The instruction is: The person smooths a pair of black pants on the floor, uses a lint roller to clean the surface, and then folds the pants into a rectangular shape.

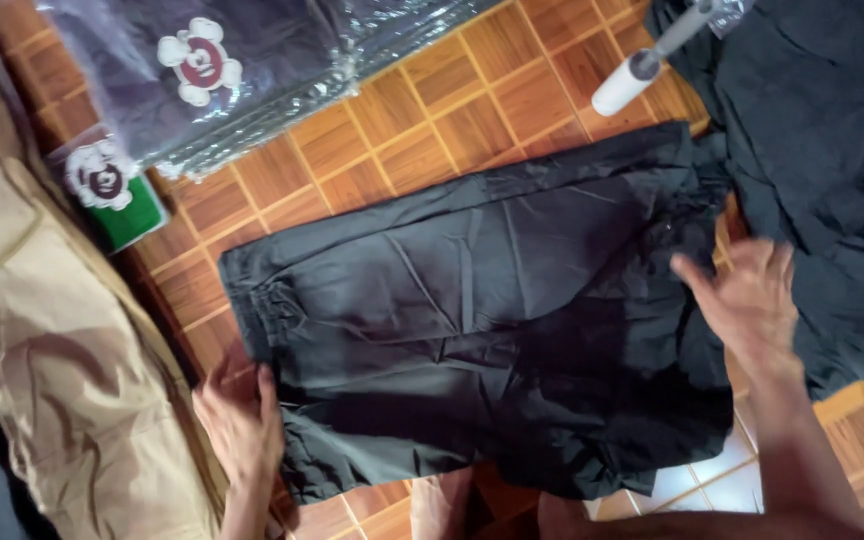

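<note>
A: Khaki garment [62, 380] far left, bunched on the wooden parquet floor [472, 90]. Green packet [117, 195] above it, bagged dark clothes [252, 70] at top left.

B: Left hand?

A: Left hand [242, 420] flat, palm down, fingers together, pressing the lower left corner of the black trousers [472, 320]. No pinch, grip is just a flat press on the cuff end.

B: Which way do the trousers lie?

A: Long axis runs left to right, tilted a bit upward toward the right. Gathered cuff end at left, wider waist end at right. Spread flat on the floor, centre of frame, between the two hands.

B: Right hand?

A: Right hand [747, 300] open wide, fingers splayed, over the right edge of the trousers at the waist end. Blurred; cannot tell if it touches the cloth or hovers just above. Holds nothing.

B: Which hand is nearer?

A: Left is in contact for sure. Right is at the edge, contact unclear. Cloth lies to the right of the left grip and to the left of the right one.

B: Rest of the right side?

A: Lint roller [642, 70] at top, well apart from the hand. Pile of dark clothes [832, 180] at far right, just beside the waist end.
</note>
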